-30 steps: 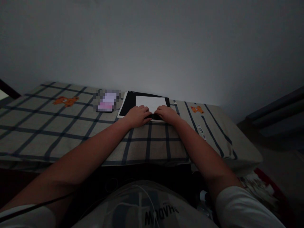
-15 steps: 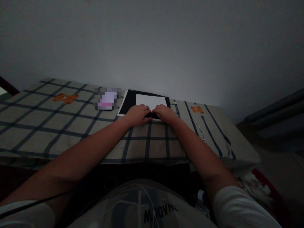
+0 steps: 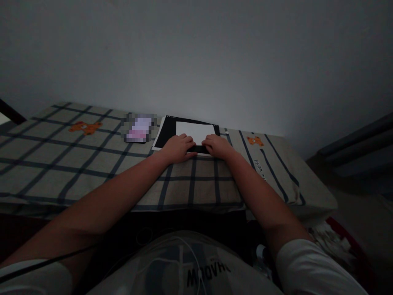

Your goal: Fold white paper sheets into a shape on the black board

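Note:
A white sheet of paper [image 3: 196,129] lies flat on a black sheet [image 3: 164,135] with a row of small holes along its far edge. My left hand [image 3: 178,147] rests on the paper's near left part, fingers stretched over it and the thumb apart, toward me. At the near right corner, my right hand [image 3: 217,146] presses on the paper with slightly bent fingers; its thumb is mostly hidden. Neither hand lifts the paper. Between the fingertips a short stretch of the paper's near edge shows, with black below it.
Left of the black sheet lies a phone [image 3: 138,130], its screen blurred. A checked cloth [image 3: 135,172] with orange bear prints covers the table. The wall [image 3: 196,61] rises right behind. A small white object [image 3: 226,131] sits right of the black sheet.
My right hand has slid a little to the right along the paper's near edge, widening the gap between my hands. My left hand has stayed in place.

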`<action>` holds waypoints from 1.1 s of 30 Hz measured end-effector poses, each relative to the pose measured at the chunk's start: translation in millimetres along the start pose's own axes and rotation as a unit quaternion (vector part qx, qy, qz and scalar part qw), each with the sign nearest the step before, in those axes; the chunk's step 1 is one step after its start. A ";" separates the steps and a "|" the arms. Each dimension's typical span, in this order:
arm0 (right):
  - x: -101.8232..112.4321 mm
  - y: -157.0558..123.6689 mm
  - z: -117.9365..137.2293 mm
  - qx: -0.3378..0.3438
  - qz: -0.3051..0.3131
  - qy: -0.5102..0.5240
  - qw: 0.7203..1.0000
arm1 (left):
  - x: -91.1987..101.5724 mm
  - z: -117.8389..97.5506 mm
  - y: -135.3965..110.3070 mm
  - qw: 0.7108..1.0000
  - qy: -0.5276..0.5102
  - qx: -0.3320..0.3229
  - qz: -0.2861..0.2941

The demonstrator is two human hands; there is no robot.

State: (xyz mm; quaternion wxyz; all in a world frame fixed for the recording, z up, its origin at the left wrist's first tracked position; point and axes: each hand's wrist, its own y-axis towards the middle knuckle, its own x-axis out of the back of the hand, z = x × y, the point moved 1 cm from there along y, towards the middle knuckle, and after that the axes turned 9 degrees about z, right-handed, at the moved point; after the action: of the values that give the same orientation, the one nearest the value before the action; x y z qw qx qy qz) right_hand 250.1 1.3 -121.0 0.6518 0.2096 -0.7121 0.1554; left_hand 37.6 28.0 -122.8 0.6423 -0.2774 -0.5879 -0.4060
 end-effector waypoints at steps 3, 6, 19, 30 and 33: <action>-0.2 -2.1 -1.2 0.000 -0.009 0.011 1.000 | 0.0 0.0 -1.1 1.000 0.000 0.003 0.005; -2.2 -1.3 0.6 0.019 -0.023 0.031 0.999 | -0.3 0.4 -2.5 1.000 -0.002 -0.003 0.002; -8.1 1.3 -0.8 0.049 -0.038 0.071 0.995 | 4.5 -0.2 -3.8 0.999 0.027 0.024 -0.021; -11.1 1.1 -2.7 0.049 -0.036 0.076 0.995 | 12.4 3.8 -5.3 0.998 0.054 0.021 -0.016; -10.2 0.8 -2.5 0.046 -0.032 0.074 0.996 | 12.9 3.7 -5.3 0.998 0.057 0.023 -0.017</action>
State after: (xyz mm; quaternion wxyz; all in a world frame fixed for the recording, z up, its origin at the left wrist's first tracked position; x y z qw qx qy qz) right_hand 252.5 4.2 -130.8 0.6969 0.2501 -0.6472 0.1815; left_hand 30.9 25.8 -110.2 0.6736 -0.2288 -0.5646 -0.4185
